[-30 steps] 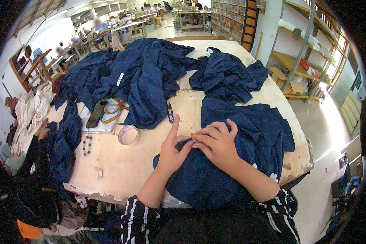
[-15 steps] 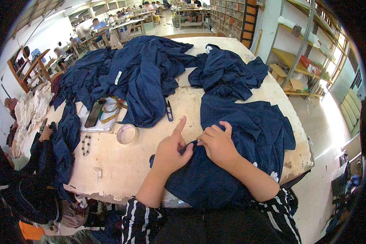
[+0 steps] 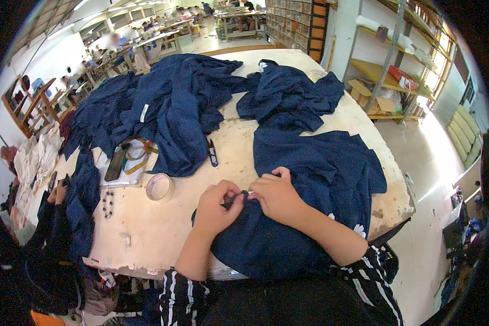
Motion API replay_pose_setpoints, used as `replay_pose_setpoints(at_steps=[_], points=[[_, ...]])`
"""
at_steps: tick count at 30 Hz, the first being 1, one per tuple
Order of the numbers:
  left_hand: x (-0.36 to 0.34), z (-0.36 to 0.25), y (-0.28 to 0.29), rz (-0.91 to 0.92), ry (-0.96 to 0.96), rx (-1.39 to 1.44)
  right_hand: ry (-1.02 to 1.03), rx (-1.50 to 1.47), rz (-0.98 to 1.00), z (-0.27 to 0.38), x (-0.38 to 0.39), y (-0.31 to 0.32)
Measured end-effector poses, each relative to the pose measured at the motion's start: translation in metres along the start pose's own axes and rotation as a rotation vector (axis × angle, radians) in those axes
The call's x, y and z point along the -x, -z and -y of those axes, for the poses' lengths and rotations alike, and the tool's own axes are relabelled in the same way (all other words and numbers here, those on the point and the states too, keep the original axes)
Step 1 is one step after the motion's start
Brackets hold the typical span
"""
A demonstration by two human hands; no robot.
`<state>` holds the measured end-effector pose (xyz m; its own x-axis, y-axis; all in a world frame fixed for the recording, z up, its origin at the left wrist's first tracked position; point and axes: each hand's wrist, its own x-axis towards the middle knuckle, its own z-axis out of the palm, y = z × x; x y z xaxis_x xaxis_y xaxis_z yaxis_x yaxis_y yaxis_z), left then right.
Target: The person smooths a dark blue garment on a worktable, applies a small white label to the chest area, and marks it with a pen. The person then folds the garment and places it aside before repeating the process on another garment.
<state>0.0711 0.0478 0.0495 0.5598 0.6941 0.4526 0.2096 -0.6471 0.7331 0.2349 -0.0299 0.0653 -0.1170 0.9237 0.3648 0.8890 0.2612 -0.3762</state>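
Taking the two hands as the centre of the dial, with twelve straight ahead, pale cloth [image 3: 35,155] hangs between nine and ten o'clock, beside a co-worker's hand [image 3: 61,191] at nine. On the table [image 3: 168,233] a phone [image 3: 115,164] lies between nine and ten, then a roll [image 3: 160,187] at nine; a blue heap [image 3: 174,108] spreads toward eleven, with snips [image 3: 212,154], unheld, just beside it. The left hand [image 3: 217,206] is curled, thumb and forefinger pinching a small fold of the blue cloth [image 3: 315,174]. The right hand [image 3: 274,196] meets it, fingertips pinched at the same edge; a pale speck there is too small to name. That cloth lies beneath the hands and out toward three. The handling of this edge looks unfinished, since neither hand has let go; how much remains I cannot tell. A rumpled bundle [image 3: 290,98] lies at one o'clock, apart from both hands, and shelves [image 3: 383,81] stand near two.
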Motion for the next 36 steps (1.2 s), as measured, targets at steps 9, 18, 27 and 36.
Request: replay_pose_setpoints(at_steps=[9, 18, 27, 36], points=[[0.009, 0.052, 0.073, -0.17, 0.183, -0.728, -0.118, 0.011, 0.33, 0.0, 0.009, 0.001], [0.011, 0.125, 0.118, -0.12, 0.423, -1.108, -0.186, -0.011, -0.293, -0.019, 0.072, 0.109], [-0.066, 0.088, 0.01, 0.248, -0.381, -0.743, -0.724, -0.429, -0.632, -0.087, 0.179, 0.123], [-0.05, 0.049, 0.024, 0.264, -0.112, -0.66, -0.615, -0.085, -0.489, -0.103, 0.192, 0.098]])
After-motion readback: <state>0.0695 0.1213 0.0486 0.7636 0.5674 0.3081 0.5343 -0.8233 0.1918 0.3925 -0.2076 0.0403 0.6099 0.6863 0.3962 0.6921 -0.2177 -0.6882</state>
